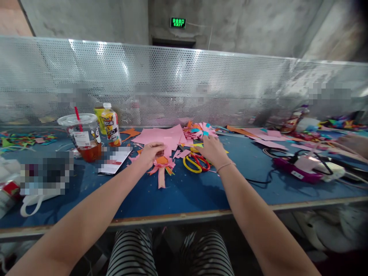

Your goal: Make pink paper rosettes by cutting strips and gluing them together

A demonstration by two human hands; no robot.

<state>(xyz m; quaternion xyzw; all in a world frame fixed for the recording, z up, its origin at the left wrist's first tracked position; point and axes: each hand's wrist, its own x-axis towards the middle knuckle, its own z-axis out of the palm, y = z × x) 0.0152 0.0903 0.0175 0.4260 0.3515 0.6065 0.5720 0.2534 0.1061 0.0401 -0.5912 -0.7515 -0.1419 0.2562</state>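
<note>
My left hand rests on a pink and orange paper flower lying on the blue table, pressing its top with the fingers curled. My right hand lies flat, fingers spread, on paper scraps just beyond the red and yellow scissors. A stack of pink paper sheets lies behind both hands, and a multicoloured paper flower sits farther back. A bracelet circles my right wrist.
A plastic cup with red straw and a juice bottle stand at left. A glue gun with cable lies at right. Paper scraps litter the table. A perforated metal screen closes the back. Another person's hand shows at far right.
</note>
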